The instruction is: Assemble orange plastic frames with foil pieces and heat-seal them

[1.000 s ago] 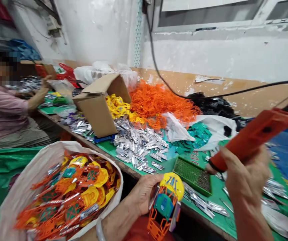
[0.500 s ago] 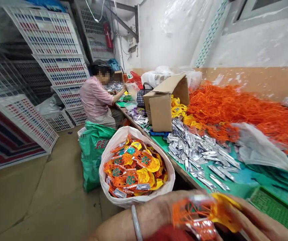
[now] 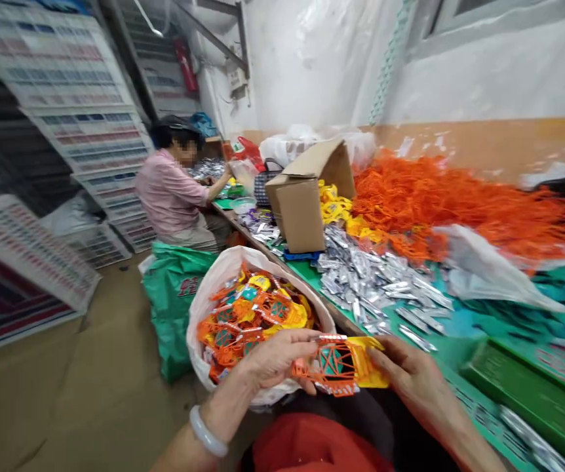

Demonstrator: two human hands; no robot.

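My left hand (image 3: 277, 359), with a pale bangle (image 3: 208, 431) on its wrist, and my right hand (image 3: 407, 375) both grip the sides of an orange plastic lattice piece (image 3: 334, 365). The piece lies on its side, with a yellow plastic end, a teal centre and a silver packet along its edge. Just below my left hand stands a white sack (image 3: 202, 334) full of similar orange and yellow pieces. The orange electric tool is not in this view.
A long green-topped table (image 3: 464, 354) carries a cardboard box (image 3: 299, 213), silver packets (image 3: 368, 282), yellow parts (image 3: 334, 203), orange lattice (image 3: 459, 203) and a green tray (image 3: 533, 400). A seated co-worker (image 3: 172, 190) works farther along it. A green bag (image 3: 172, 308) stands on the floor.
My view has swung left, away from the table. The orange tool has left my right hand's view, and both hands now hold the piece, which has turned from upright onto its side.
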